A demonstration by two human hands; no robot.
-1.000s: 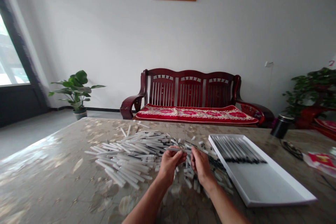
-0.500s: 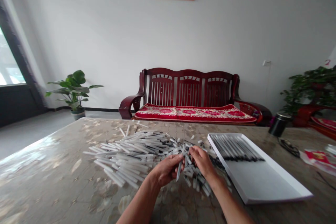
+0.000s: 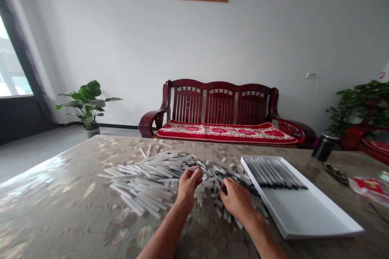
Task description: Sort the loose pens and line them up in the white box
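Note:
My left hand (image 3: 187,184) is over the near edge of a heap of white pen barrels (image 3: 146,182), with its fingers curled and pinched on one white barrel. My right hand (image 3: 235,200) lies palm down on small pen caps (image 3: 217,206) and thin black refills (image 3: 240,180); its fingertips are curled into the pile and what they grip is hidden. Just right of that hand lies a white tray (image 3: 306,210), with a row of assembled pens (image 3: 273,172) in its far end.
The parts lie on a glossy marbled table (image 3: 67,194). A black cup (image 3: 324,146), a black cord (image 3: 336,173) and a red packet (image 3: 369,184) sit at the right. Behind the table stand a red wooden bench (image 3: 221,109) and potted plants (image 3: 88,105).
A second ago both hands held one pen up between them. Both hands have since dropped to the table: the left reaches into the barrel heap, the right presses onto the caps and refills.

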